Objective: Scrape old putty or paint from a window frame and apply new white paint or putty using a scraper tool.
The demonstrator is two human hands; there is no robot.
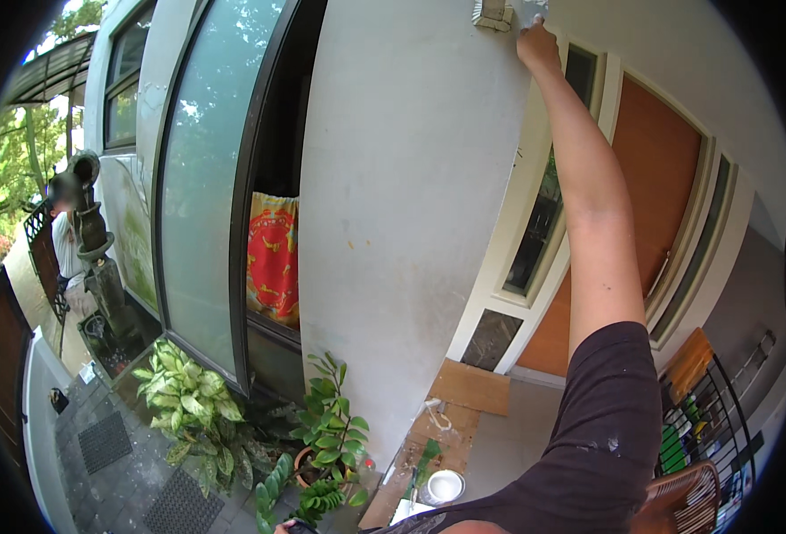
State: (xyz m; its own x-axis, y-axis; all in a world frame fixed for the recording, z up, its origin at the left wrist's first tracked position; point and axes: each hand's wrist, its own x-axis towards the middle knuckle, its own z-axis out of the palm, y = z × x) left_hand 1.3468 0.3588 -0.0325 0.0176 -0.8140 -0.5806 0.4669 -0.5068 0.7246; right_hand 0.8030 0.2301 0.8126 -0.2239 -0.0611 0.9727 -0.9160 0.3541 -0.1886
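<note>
My right arm reaches far up. My right hand [538, 46] is at the outer corner of the pale grey wall [402, 160], its fingers closed around something too small to make out. A whitish patch lies at the fingertips, beside a light-coloured box-shaped fixture [493, 15] on the wall. Only a sliver of my left hand [283, 528] shows at the lower edge, next to a dark object [302, 528]; its fingers are mostly hidden. Below, an open round tub of white material [445, 487] stands on brown cardboard [469, 388].
Potted plants [326, 418] line the wall's foot. Left of it are a tall glass window [210, 178] and a red-yellow cloth [274, 258]. An orange-brown door [629, 169], rack [700, 418] and wicker chair [682, 498] stand right. A person [68, 236] is beside a stone fountain [104, 276].
</note>
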